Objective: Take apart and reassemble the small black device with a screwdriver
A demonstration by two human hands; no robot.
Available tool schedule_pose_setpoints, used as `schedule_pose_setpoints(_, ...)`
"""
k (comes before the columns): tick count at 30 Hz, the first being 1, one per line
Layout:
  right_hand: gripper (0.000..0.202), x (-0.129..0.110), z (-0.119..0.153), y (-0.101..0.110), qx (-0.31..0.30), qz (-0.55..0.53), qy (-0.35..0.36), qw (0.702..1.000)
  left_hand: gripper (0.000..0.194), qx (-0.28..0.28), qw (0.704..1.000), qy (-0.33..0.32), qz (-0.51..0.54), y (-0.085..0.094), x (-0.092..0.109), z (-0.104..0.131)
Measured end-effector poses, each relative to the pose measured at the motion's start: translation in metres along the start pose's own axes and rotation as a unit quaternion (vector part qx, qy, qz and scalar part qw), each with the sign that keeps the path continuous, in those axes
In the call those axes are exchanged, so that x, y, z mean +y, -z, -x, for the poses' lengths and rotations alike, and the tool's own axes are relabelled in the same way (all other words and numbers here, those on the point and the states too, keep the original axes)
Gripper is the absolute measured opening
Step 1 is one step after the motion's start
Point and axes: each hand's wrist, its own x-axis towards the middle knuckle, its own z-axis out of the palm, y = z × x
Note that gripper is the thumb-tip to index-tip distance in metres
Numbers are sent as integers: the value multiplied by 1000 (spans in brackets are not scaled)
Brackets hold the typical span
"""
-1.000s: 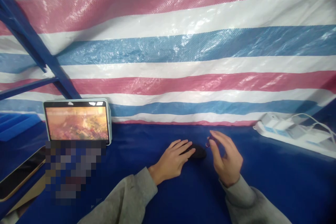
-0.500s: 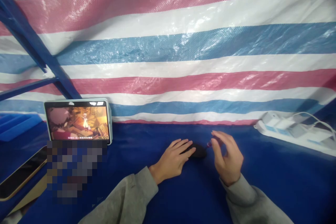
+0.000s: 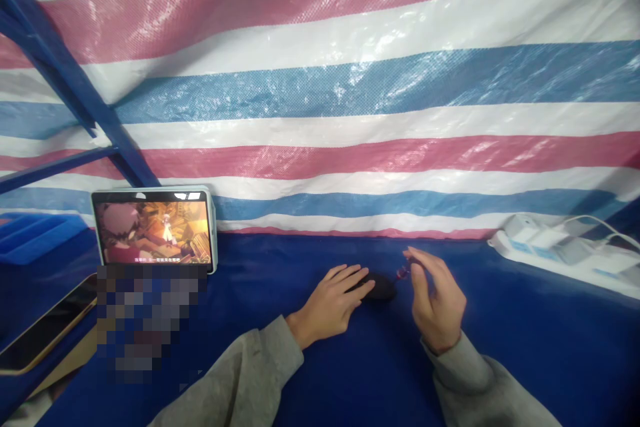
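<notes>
Beside the black rounded object [image 3: 381, 288], on its left, the left hand [image 3: 327, 300] lies palm down on a slant, fingers loosely extended and slightly parted, their tips reaching onto the object rather than wrapping it. I take that for a light steadying touch, one that would stop the object sliding on the desk [image 3: 363, 380]. Just to the right of the object, the right hand [image 3: 440, 297] is turned on its side, thumb and forefinger bent toward each other with a narrow opening, and a small purple piece [image 3: 403, 272] shows near their tips; from my end I cannot tell whether it is pinched or merely beside them, nor whether it joins the object. Well to the left of the object, a tablet [image 3: 157, 233] stands propped nearly upright and faces the hands, probably so it can be watched while both are busy. Farther left of the object lies a phone [image 3: 53, 327]; well to its right sits a power strip [image 3: 560, 264], presumably set there to leave elbow room.
</notes>
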Motion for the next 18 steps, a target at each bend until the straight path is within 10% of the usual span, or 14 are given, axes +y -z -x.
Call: schedule_pose_setpoints(18,34,3,9,-2,-11,-31,-36,999,48,-4,1000,2,-5,-1,-1,0)
